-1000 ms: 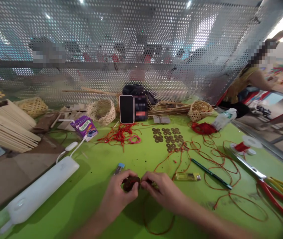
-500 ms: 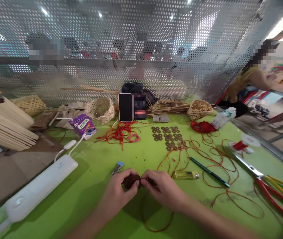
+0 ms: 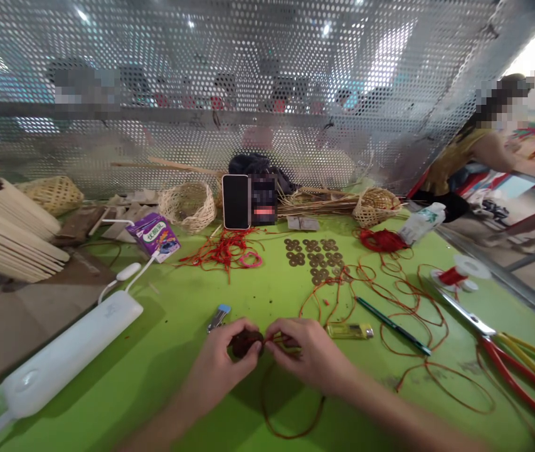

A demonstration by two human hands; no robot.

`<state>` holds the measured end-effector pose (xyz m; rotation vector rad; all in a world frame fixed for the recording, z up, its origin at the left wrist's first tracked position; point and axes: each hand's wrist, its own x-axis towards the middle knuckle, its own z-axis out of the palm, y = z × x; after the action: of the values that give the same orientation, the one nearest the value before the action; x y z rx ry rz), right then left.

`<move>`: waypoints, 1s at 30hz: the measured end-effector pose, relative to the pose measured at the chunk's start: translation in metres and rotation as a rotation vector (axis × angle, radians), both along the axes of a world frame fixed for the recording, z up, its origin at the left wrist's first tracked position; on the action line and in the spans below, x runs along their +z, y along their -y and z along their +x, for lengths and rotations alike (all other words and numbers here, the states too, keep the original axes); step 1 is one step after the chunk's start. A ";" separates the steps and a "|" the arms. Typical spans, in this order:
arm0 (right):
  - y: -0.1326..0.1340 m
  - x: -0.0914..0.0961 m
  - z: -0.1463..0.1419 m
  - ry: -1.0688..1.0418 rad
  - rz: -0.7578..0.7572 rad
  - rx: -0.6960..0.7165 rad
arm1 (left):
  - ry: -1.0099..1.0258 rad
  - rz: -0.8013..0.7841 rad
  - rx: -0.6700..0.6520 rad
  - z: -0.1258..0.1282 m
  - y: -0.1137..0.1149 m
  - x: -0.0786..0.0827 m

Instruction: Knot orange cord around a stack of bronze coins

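My left hand point(image 3: 227, 355) is closed around a dark brown rounded piece point(image 3: 244, 344), gripped between thumb and fingers; its exact kind is hard to make out. Beside it, my right hand point(image 3: 302, 351) pinches a thin red cord point(image 3: 290, 436) close to the piece's edge, and the cord hangs in a loop beneath both hands. Just past the left fingers lies a small metal clipper with a blue end point(image 3: 220, 317). A yellow lighter point(image 3: 349, 331) rests right of my right hand. Clusters of round coins point(image 3: 318, 257) lie flat farther back.
Scissors with red and yellow handles point(image 3: 488, 329), a green pen point(image 3: 392, 326) and looping red cord point(image 3: 408, 295) occupy the right. A white power strip point(image 3: 74, 355) lies left, near a purple drink carton point(image 3: 157, 237). Phone point(image 3: 236, 202) and baskets point(image 3: 188, 207) stand behind. Someone sits at far right.
Both hands stay together at the brown piece, with only small finger movements. The right-hand fingers have opened slightly around the cord. The whole view has shifted a little.
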<state>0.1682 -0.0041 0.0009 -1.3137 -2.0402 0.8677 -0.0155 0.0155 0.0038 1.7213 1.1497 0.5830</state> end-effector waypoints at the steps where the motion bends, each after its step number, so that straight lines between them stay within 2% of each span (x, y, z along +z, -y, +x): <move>1: -0.001 0.001 0.001 0.002 -0.001 -0.002 | -0.003 0.007 0.003 0.000 0.000 0.001; 10: -0.008 0.006 0.014 -0.002 0.022 -0.051 | -0.008 0.056 0.033 -0.004 -0.004 0.000; 16: -0.018 0.017 0.047 0.009 0.106 -0.144 | -0.059 0.053 0.051 -0.004 -0.008 -0.004; 21: -0.030 0.014 0.077 -0.024 0.088 -0.248 | -0.110 0.084 0.082 -0.010 -0.020 -0.002; 27: -0.036 0.008 0.090 -0.286 -0.007 -0.365 | -0.246 0.257 0.117 -0.023 -0.034 -0.006; 30: -0.037 0.007 0.091 -0.367 -0.042 -0.389 | -0.383 0.418 0.089 -0.027 -0.036 -0.009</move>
<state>0.2590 0.0332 0.0079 -1.3929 -1.4335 0.8932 -0.0427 0.0512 -0.0053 2.2159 1.4519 0.5938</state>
